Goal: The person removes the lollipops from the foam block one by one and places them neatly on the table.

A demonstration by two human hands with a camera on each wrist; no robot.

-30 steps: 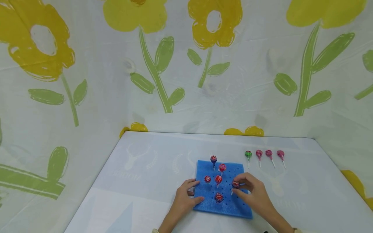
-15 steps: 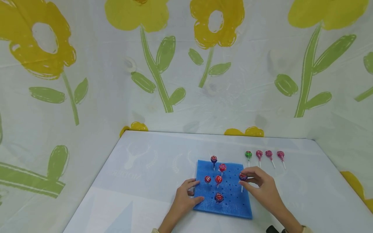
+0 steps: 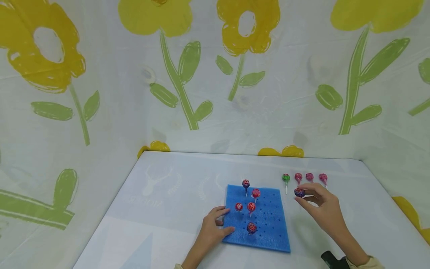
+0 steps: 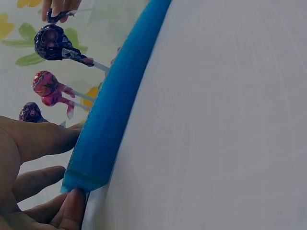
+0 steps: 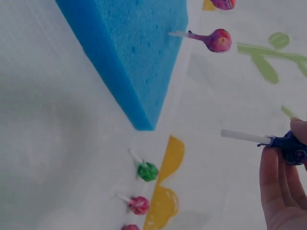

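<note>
Dark-blue lollipop (image 3: 299, 192) is in the air, right of the blue foam block (image 3: 267, 239), near the green lollipop (image 3: 286, 178). Right hand (image 3: 325, 209) pinches its wrapped head, thumb opposite fingers. Left hand (image 3: 213, 226) has fingers spread, touching the block's left edge. Five other lollipops (image 3: 251, 228) stand in it.

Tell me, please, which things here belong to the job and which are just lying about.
Likely in the job:
blue foam block
five lollipops standing in it
held lollipop, in the right hand
green lollipop, three pink lollipops

Seemingly outside it:
flowered backdrop
dark object by the right sleeve
</note>
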